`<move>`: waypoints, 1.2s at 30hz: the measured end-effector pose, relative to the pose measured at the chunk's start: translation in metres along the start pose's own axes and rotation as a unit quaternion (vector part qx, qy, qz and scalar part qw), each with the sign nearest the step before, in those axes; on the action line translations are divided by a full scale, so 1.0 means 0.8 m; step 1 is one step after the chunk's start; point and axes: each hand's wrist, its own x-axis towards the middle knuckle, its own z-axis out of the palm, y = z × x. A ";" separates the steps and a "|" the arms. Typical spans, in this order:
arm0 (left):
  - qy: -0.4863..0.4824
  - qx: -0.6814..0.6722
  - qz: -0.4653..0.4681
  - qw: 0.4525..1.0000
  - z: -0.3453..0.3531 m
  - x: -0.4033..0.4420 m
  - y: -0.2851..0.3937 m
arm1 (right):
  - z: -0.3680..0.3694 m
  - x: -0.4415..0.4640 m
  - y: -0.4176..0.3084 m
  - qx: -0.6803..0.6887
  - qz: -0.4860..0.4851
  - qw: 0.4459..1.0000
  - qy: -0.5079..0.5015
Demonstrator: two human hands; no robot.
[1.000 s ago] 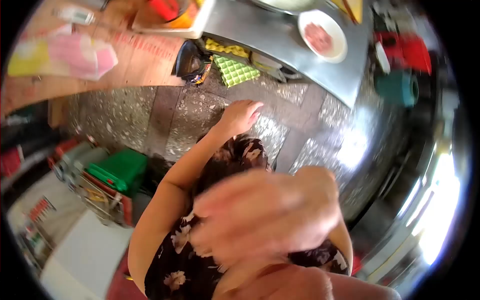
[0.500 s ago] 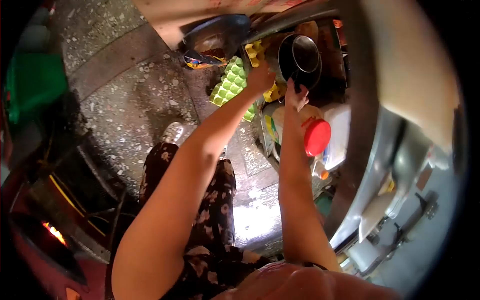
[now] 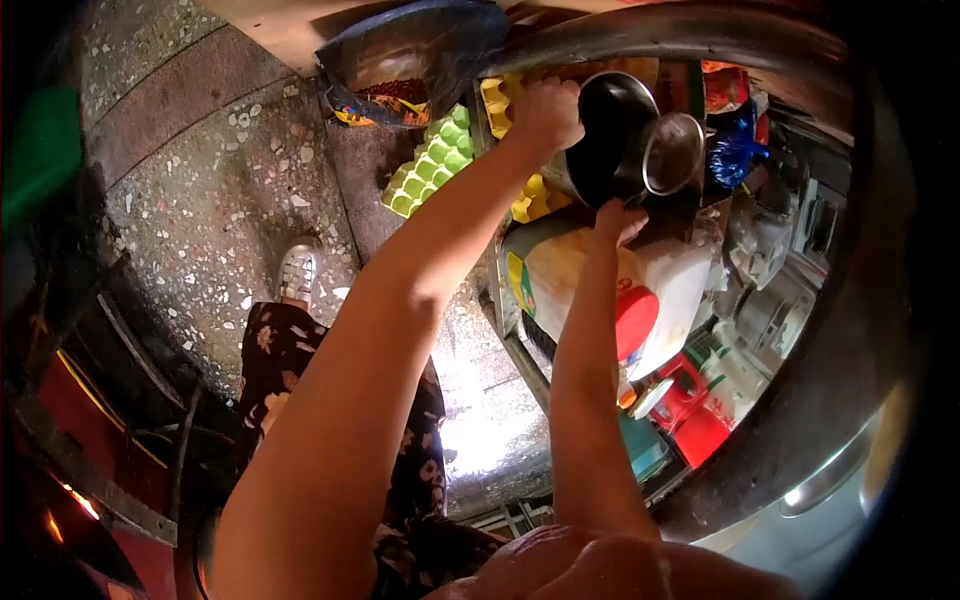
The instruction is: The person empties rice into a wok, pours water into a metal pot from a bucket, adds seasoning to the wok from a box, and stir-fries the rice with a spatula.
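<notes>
A deep dark pot (image 3: 608, 140) lies on the low shelf, its mouth facing me. My left hand (image 3: 549, 113) is closed at its left rim. A smaller round metal saucepan (image 3: 675, 153) overlaps the pot's right side. My right hand (image 3: 621, 221) is closed around a thin handle that appears to lead to this saucepan; the fingers hide most of it. Yellow egg trays (image 3: 538, 200) sit beside and below my left hand. A green egg tray (image 3: 432, 165) leans at the shelf's left side.
Below my right hand stand a large container with a red lid (image 3: 637, 322) and a whitish jug (image 3: 676, 290). A black plastic bag (image 3: 415, 55) is on the floor at top left. A thick dark edge (image 3: 680, 40) curves over the shelf. Blue plastic (image 3: 733, 150) lies at right.
My left hand has moved from the egg trays to the pot's rim. The small saucepan has shifted rightward from inside the pot's outline. The view has swung, showing more of the shelf.
</notes>
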 end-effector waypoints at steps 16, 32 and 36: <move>0.176 -0.130 -0.013 0.976 -0.218 -0.313 0.021 | -0.213 -0.219 -0.031 0.178 -0.257 0.947 -0.067; 0.635 -0.212 -0.271 0.692 -0.603 -0.911 0.229 | -0.711 -0.725 -0.342 0.300 -0.664 0.574 -0.373; 0.696 -0.280 -0.211 0.626 -0.678 -0.978 0.210 | -0.782 -0.856 -0.402 0.283 -0.756 0.493 -0.324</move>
